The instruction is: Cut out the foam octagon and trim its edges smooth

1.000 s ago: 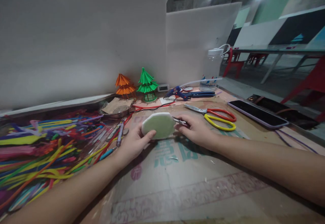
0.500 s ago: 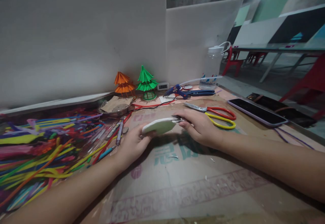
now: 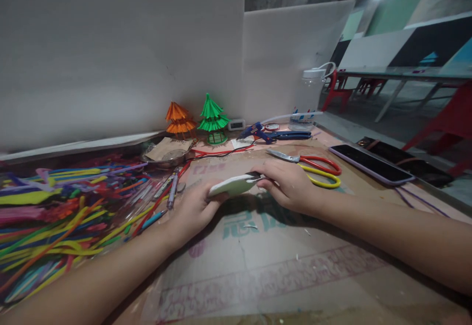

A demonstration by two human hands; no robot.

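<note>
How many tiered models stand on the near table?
2: an orange model at the back, and a green model just right of it.

Partition [image 3: 121,59]: orange tiered model [image 3: 179,120] and green tiered model [image 3: 211,117] upright before it
Scissors [image 3: 295,158]: red-and-yellow-handled, lying near the smartphone [image 3: 370,164]
Water bottle [image 3: 309,94]: clear, white-lidded, right of the blue glue gun [image 3: 254,131]

On pinkish tabletop [image 3: 427,192]: printed cardboard sheet [image 3: 295,285], with white scraps [image 3: 250,226] and red-and-yellow-handled scissors [image 3: 297,159] on top. Left: heap of mixed-colour pipe cleaners [image 3: 70,217], pens [image 3: 172,190] near. Along back: round dish [image 3: 177,157], orange tiered-roof model [image 3: 179,118], green tiered-roof model [image 3: 212,118], small digital display [image 3: 236,125], blue glue gun [image 3: 254,130], blue-handled hand tool [image 3: 291,135], clear water bottle [image 3: 309,94]. Right: phone [image 3: 370,165], screen up.
</note>
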